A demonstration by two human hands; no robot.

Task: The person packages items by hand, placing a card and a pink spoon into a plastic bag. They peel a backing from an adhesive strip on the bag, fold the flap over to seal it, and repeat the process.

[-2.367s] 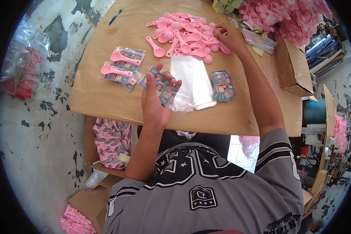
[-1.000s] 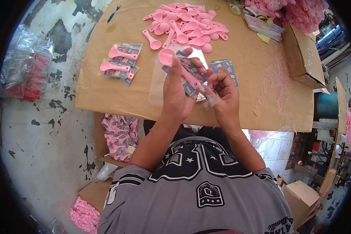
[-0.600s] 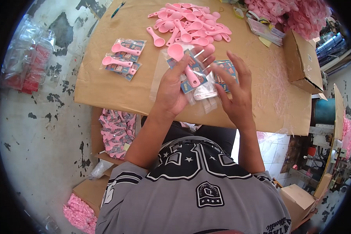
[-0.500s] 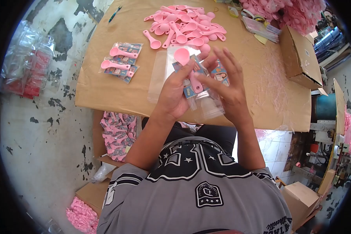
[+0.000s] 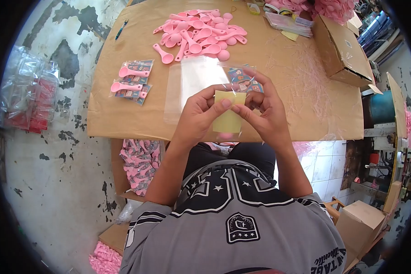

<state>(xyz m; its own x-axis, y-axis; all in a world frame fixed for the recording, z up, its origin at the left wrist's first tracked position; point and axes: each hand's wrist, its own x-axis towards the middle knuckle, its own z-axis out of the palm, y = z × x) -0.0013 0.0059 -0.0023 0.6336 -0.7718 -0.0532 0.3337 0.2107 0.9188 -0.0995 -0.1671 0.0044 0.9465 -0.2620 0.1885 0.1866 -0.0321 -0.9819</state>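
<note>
Between my two hands is a clear plastic packet holding a card, its plain yellow back (image 5: 227,122) facing me. The pink bowl of a measuring spoon (image 5: 225,136) shows at the packet's lower end. My left hand (image 5: 200,113) pinches the packet's left side, thumb on the yellow face. From the right, my right hand (image 5: 270,112) grips the upper edge with thumb and bent fingers. Beyond them lie clear plastic bags (image 5: 194,75) and blue printed cards (image 5: 237,74), partly hidden by my fingers.
Loose pink spoons (image 5: 201,34) are heaped at the table's back. Several packed spoons (image 5: 131,86) lie on the left near a pen (image 5: 121,29). A cardboard box (image 5: 342,50) stands at the right. A box below holds packed spoons (image 5: 140,164).
The spoon and printed card faced me before; now the packet is turned over, showing the yellow back with the spoon's bowl lowest. Both hands have closed in on it.
</note>
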